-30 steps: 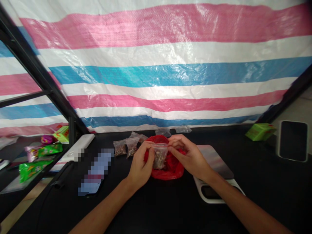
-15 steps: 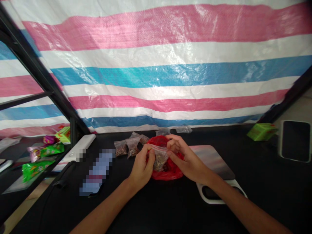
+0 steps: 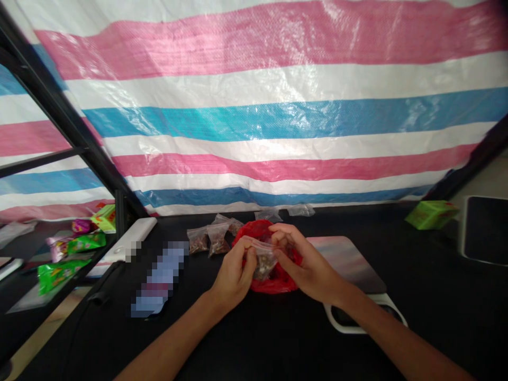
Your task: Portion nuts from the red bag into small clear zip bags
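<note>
Between my two hands is a small clear zip bag (image 3: 265, 264) with brownish dried bits in it. My left hand (image 3: 237, 272) pinches the left end of its zip edge between thumb and fingers. At the right end of the same edge, my right hand (image 3: 305, 259) grips with thumb and fingertips. Below and behind the zip bag, a red plastic bag (image 3: 273, 284) sits open on the black table; its contents are mostly hidden by the hands. Left of it lie several filled zip bags (image 3: 218, 239) holding similar bits.
Flat clear bags (image 3: 300, 210) lie at the table's back edge. A grey-pink board with a white handle (image 3: 345, 259) is on the right, with a green box (image 3: 431, 214) farther back. A blurred-out phone-like item (image 3: 161, 280) and a white power strip (image 3: 133, 238) are left.
Both hands still hold the zip bag at its top edge. The left fingers have shifted slightly rightward along the zip, and the view has moved a little.
</note>
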Demonstrator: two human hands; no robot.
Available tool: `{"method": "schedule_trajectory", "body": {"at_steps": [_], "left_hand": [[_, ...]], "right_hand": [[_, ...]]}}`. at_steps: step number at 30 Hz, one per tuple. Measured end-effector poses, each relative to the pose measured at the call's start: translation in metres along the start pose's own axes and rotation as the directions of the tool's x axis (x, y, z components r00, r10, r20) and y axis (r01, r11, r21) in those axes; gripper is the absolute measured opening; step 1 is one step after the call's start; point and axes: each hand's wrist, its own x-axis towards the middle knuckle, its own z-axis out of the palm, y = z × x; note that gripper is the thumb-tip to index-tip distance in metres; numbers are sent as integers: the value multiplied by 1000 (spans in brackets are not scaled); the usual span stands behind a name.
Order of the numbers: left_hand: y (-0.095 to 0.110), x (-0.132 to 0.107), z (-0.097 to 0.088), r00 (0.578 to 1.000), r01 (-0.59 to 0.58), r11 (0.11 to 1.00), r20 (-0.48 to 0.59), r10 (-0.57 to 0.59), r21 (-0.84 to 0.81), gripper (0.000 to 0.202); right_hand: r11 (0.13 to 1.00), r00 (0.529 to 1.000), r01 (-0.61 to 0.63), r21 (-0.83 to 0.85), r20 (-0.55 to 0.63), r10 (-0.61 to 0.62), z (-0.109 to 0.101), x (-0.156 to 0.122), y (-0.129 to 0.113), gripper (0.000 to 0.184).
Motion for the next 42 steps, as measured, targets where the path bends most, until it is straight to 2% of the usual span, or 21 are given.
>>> {"method": "schedule_trajectory", "body": {"at_steps": [7,12,17,21,23,27,33,37,39,42], "left_hand": [[1,0,2,998,5,1000,61,-3,-25,19],[0,1,2,995,6,999,98,-3,-32,19],[0,2,1,991,10,1000,136,-7,-25,19],[0,2,1,990,-2,1000,140,6,-25,19],[0,1,1,991,-13,1000,135,16,-23,19],[0,0,3,992,-65,998,106,67,-26,16],[4,1,4,992,-112,993,46,113,-22,11],[7,4,3,975,-222,975,28,222,16,15],[10,6,2,963,-268,962,16,268,42,18],[12,6,1,961,-278,959,14,277,60,19]], "right_hand": [[999,1000,-11,-41,-4,11,0,1,1,25],[995,999,33,-97,-19,-35,2,1,2,35],[991,995,68,-114,-60,-75,6,0,-1,13],[990,991,98,-99,-78,-106,6,0,-1,26],[989,989,103,-108,-96,-113,4,0,-1,29],[986,985,90,-143,-130,-109,3,-1,-3,15],[977,989,97,-192,-92,-117,7,-3,-9,13],[977,991,96,-191,-76,-112,8,-3,-6,19],[973,989,103,-205,-84,-123,8,-4,-5,14],[973,989,102,-207,-84,-121,6,-4,-4,7]]}}
